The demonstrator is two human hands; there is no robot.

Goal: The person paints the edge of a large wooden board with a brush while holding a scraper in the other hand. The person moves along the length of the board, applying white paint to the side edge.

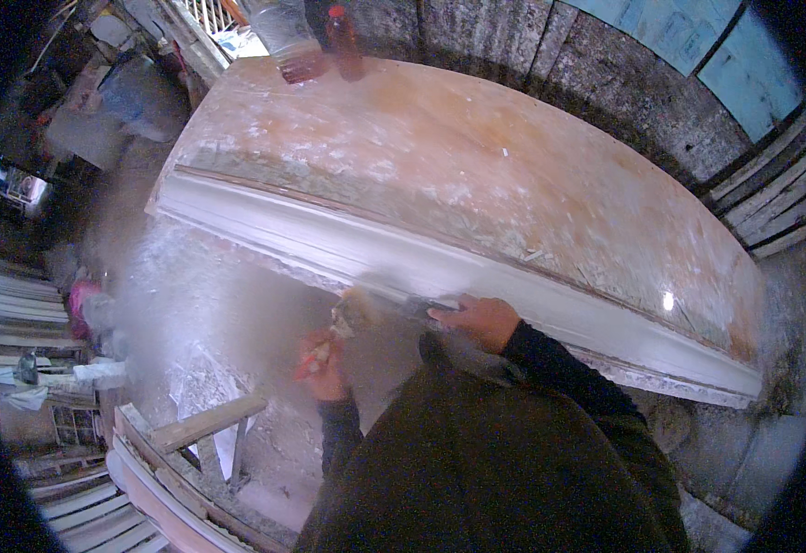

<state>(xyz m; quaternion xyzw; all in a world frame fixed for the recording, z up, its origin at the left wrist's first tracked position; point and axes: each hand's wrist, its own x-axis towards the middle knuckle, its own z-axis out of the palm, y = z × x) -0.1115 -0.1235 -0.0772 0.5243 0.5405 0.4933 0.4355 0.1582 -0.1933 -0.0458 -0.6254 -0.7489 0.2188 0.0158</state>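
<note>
A long white plaster moulding (329, 235) with a stepped profile lies along the near side of a worn brown tabletop (403, 120). My left hand (323, 361) is closed round a paintbrush. Its pale, blurred bristles (357, 311) come close to the moulding's near edge; I cannot tell whether they touch it. My right hand (481, 323) grips a flat dark tool (424, 307), whose exact kind is unclear. That tool lies at the moulding's lower edge, with my fingers pointing left along it.
Behind the tabletop's far left edge stand a clear plastic container (290, 46) and a red-capped bottle (343, 44), both with reddish liquid. White powder covers the floor (182, 286) at left. A wooden frame (209, 424) stands lower left, near stacked white lengths (20, 304).
</note>
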